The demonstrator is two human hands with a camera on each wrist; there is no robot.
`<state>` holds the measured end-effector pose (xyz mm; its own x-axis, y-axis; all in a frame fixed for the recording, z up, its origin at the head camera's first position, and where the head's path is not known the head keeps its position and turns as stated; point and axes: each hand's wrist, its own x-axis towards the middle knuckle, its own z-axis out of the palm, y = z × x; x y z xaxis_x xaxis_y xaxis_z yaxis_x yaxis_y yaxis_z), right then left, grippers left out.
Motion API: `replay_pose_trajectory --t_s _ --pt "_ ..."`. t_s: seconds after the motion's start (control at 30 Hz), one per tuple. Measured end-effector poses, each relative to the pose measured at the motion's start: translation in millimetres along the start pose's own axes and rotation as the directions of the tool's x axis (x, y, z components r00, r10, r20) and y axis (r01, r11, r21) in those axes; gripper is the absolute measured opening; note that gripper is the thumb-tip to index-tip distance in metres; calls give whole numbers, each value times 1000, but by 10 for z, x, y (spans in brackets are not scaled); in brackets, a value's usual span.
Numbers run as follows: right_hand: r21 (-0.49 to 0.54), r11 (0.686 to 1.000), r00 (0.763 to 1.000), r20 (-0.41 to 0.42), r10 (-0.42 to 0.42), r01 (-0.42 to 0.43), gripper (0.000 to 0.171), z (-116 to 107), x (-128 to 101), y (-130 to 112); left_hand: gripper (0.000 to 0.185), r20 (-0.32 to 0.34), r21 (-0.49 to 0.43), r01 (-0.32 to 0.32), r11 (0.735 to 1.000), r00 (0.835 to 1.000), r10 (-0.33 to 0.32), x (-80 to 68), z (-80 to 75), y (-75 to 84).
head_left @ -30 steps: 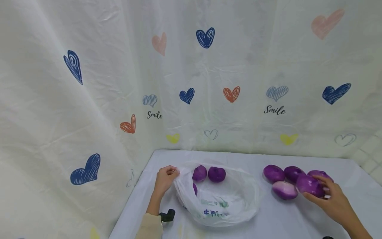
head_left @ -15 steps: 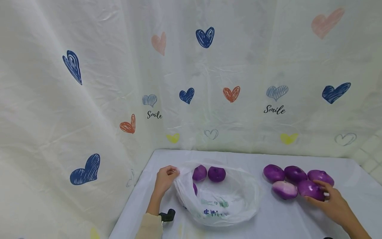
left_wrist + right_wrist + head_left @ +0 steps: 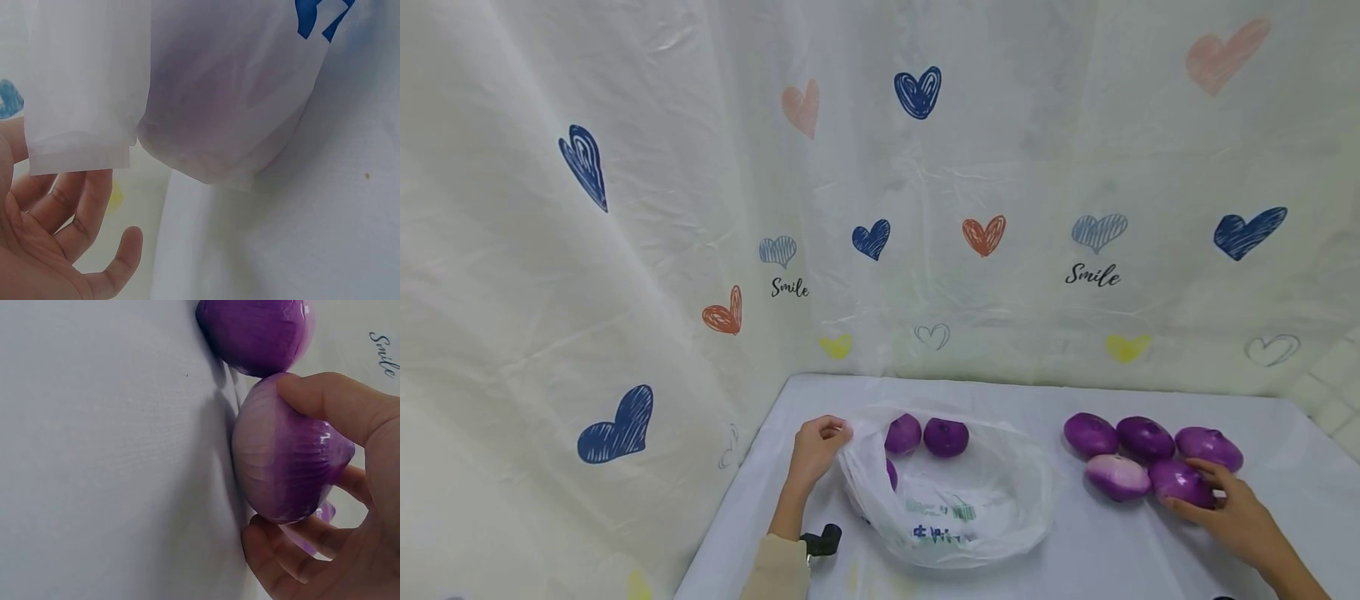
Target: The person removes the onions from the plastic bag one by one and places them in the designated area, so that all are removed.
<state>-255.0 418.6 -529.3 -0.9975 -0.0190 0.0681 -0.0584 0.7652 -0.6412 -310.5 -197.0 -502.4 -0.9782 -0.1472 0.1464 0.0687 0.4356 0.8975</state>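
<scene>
- Gripping a round purple onion with a pale base (image 3: 1180, 482), the right hand (image 3: 1228, 515) is curling its thumb and fingers round it at about 4 o'clock on the white-covered table (image 3: 1150, 550); the wrist view is showing the same held onion (image 3: 284, 469) lying against the cloth.
- Sitting just beside it at its 9 o'clock is a paler purple-and-white onion (image 3: 1116, 476), the two looking as if they are touching.
- Lying behind them, toward 12 o'clock, is a row of three more purple onions (image 3: 1142, 437), close together.
- Resting at the table's centre is a thin white plastic bag with green and blue print (image 3: 955, 512), its mouth lying wide open.
- Showing at the bag's far rim, at 11 o'clock, are two dark purple onions (image 3: 925, 436); a third is showing through the plastic near the left side.
- Pinching the bag's left edge at 9 o'clock, the left hand (image 3: 816, 446) is holding the plastic up with curled fingers; in the wrist view its fingers (image 3: 75, 212) are lying loosely bent just under the bag's hem.
- Hanging behind the table is a pale sheet printed with coloured hearts and the word "Smile" (image 3: 880, 167).
</scene>
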Motion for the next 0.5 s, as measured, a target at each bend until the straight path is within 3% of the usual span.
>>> replay_pose_trajectory --t_s 0.5 --pt "22 999 999 39 27 -28 86 -11 -4 -25 17 5 5 -5 1000 1000 5 -8 13 -8"
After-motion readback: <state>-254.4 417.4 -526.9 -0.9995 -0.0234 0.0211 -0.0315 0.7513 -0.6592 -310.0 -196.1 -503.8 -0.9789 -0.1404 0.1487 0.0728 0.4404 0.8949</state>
